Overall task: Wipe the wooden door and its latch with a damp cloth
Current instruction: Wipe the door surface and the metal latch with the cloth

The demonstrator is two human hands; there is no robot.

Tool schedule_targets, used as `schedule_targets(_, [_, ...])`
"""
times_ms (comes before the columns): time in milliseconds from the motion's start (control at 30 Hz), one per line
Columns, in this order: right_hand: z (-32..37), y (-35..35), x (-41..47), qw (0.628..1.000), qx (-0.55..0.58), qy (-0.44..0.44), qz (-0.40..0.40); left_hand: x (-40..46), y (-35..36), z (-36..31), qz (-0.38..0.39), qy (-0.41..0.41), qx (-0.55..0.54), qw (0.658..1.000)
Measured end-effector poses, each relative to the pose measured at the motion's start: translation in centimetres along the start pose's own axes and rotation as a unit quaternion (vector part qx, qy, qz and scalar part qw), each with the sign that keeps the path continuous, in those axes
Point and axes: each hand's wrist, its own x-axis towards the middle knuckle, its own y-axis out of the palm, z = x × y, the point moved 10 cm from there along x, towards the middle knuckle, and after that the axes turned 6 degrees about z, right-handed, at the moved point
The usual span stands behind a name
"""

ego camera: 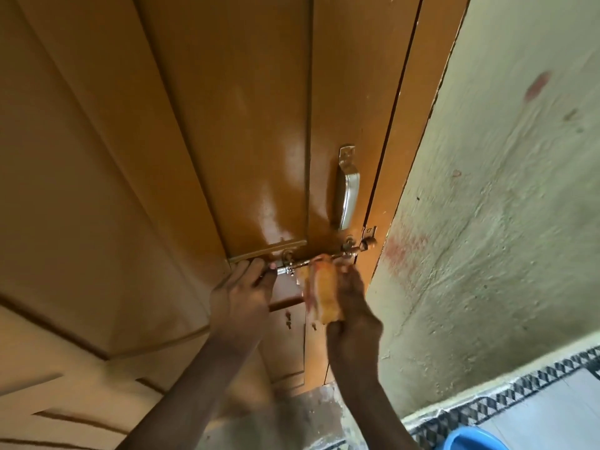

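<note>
Wooden door (194, 125): hands wipe latch (324, 258) with cloth (324, 297)

Both bare forearms rise from the near edge and reach up and away from the camera. The left hand (238, 298) shows its back, fingers curled closed around a grip at its far end. The right hand (352, 306), just right of it, is clenched, thumb side left, wrist straight. The hands sit close together without touching.
</note>
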Motion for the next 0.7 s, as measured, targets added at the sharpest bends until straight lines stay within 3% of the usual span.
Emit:
schedule_targets(133, [-2.3,-6.1,1.3,0.979,0.063,0.117,-0.152,0.0,0.1,0.2,0.036,-0.006,-0.007,0.999])
schedule_targets(233, [-2.5,-6.3,3.0,0.958,0.104,0.171,-0.203,0.2,0.9,0.5,0.085,-0.029,-0.013,0.996])
schedule_targets(300, [-2.6,-4.0,3.3,0.942,0.154,0.214,-0.207,0.3,0.9,0.4,0.086,-0.027,-0.014,0.996])
schedule_targets(367, [-1.3,-1.4,3.3,0.950,0.164,0.203,-0.173,0.4,0.7,0.3,0.072,-0.018,-0.013,0.997])
schedule_targets(467, [0.6,2.2,2.2,0.992,0.039,0.088,-0.079,0.4,0.6,0.4,0.068,-0.013,-0.002,0.998])
schedule_targets(567, [-1.2,2.3,2.2,0.999,0.018,0.015,-0.048,0.3,0.4,0.3,0.051,-0.008,-0.004,0.999])
schedule_targets(700, [-4.0,1.2,4.0,0.986,0.061,0.110,-0.107,0.1,0.8,0.6,0.047,-0.019,-0.007,0.999])
